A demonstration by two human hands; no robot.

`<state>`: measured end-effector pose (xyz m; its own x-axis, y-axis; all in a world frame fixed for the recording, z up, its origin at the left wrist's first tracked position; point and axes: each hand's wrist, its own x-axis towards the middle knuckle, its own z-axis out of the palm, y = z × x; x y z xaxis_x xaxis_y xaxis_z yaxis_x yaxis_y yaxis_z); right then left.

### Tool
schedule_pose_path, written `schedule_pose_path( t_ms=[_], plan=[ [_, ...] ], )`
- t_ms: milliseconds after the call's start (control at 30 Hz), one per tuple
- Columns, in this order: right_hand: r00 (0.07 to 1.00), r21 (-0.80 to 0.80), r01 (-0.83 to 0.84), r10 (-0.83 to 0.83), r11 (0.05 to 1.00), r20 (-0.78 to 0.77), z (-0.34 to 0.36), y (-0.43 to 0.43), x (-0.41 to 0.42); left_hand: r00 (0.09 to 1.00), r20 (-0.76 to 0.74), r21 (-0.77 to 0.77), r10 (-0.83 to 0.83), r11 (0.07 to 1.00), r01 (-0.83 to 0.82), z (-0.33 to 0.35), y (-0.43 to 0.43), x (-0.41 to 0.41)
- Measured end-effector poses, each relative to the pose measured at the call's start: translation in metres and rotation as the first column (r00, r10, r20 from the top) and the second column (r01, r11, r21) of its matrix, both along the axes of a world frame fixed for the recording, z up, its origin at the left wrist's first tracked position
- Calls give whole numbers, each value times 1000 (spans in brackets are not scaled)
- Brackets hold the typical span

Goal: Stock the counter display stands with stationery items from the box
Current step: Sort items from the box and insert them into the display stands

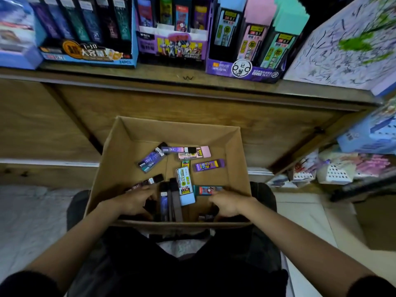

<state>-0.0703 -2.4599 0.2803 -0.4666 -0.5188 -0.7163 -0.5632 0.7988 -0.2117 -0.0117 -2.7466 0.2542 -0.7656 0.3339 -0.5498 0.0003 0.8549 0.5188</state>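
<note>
An open cardboard box (111,151) stands on the floor against the wooden counter (128,76). Several small stationery packs lie in it, among them a light-blue pack (184,183), a purple pack (209,165), a pink one (196,153) and a teal one (205,190). My left hand (134,200) is low in the box by the near wall, its fingers curled over a dark pack (150,207). Near the teal pack, my right hand (228,205) curls down over a small dark pack (204,216); whether it holds anything is hidden. On the counter stand a blue display stand (85,57), a purple one (171,47) and another purple one (242,70).
A scribbled-on test pad (342,50) leans at the counter's right end. Shelves with blue boxes (368,136) and packaged goods (334,170) fill the right side. My knees flank the box, and pale floor tiles (32,221) lie to the left.
</note>
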Motion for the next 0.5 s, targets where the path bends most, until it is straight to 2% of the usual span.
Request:
schedule_pose_path(
  t_ms=[200,300,500],
  plan=[
    [991,62,-76,69,995,112,-1,-2,-8,1000,-4,-112,-12,994,12,-10,-5,-4],
    [979,72,-56,41,996,201,-1,-3,-12,998,33,-146,-50,988,54,-9,-4,-6],
    [940,45,70,-81,997,333,0,-4,-20,994,107,21,5,1000,-7,1,-9,2]
  ],
)
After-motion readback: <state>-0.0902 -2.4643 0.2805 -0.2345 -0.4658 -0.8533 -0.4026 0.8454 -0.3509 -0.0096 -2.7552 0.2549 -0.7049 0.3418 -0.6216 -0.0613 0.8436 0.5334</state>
